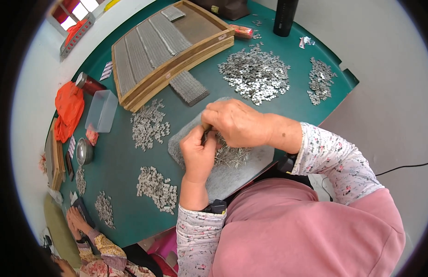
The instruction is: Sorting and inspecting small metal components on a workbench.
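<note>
My left hand (198,154) and my right hand (237,122) meet over a grey felt-like mat (223,182). The fingers of both are closed in a pinch, fingertip to fingertip. Whatever lies between them is small, dark and mostly hidden by the fingers. Under and beside my hands is a loose heap of thin silvery metal pins (235,158). Just beyond them rests a block of tightly rowed small metal parts (189,87), leaning by a wooden tray.
The wooden tray (177,69) holds long rows of metal parts. Piles of small metal pieces (255,74) spread over the green table (126,184). At left are a clear plastic box (102,111), a metal bowl (84,151) and an orange bag (69,111). Another person's hands (78,219) appear lower left.
</note>
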Demonstrator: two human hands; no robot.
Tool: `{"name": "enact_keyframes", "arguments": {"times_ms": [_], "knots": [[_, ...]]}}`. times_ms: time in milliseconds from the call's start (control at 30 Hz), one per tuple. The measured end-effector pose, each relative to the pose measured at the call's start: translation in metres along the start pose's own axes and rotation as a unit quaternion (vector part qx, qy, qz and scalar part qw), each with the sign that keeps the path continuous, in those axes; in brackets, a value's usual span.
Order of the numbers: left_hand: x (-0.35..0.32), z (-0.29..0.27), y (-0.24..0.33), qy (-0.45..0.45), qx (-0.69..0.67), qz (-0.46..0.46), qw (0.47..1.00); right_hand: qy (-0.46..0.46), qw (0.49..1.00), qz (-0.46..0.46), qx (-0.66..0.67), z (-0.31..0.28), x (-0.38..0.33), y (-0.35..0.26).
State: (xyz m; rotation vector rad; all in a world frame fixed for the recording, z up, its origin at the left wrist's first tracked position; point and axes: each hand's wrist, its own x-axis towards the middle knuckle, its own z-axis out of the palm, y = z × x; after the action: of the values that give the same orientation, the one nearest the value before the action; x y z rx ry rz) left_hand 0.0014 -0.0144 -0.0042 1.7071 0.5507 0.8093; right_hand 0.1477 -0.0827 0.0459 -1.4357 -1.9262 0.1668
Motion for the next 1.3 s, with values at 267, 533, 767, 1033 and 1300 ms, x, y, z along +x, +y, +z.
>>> {"name": "enact_keyframes", "arguments": {"times_ms": [267, 533, 767, 1033, 1300], "knots": [[0.002, -0.011, 0.008, 0.000, -0.259, -0.128, 0.957, 0.157, 0.987, -0.020, 0.010, 0.024, -0.019, -0.002], [0.004, -0.013, 0.005, 0.011, -0.389, -0.171, 0.905, 0.184, 0.980, -0.066, -0.028, 0.023, -0.015, 0.004], [0.003, -0.015, 0.002, 0.003, -0.325, -0.188, 0.927, 0.182, 0.983, -0.004, 0.002, 0.032, -0.020, 0.004], [0.004, -0.010, -0.002, 0.013, -0.299, -0.188, 0.936, 0.131, 0.991, 0.006, -0.021, 0.023, -0.020, 0.007], [0.004, -0.010, 0.006, 0.007, -0.304, -0.206, 0.930, 0.162, 0.986, 0.022, -0.005, 0.028, -0.021, 0.008]]}}
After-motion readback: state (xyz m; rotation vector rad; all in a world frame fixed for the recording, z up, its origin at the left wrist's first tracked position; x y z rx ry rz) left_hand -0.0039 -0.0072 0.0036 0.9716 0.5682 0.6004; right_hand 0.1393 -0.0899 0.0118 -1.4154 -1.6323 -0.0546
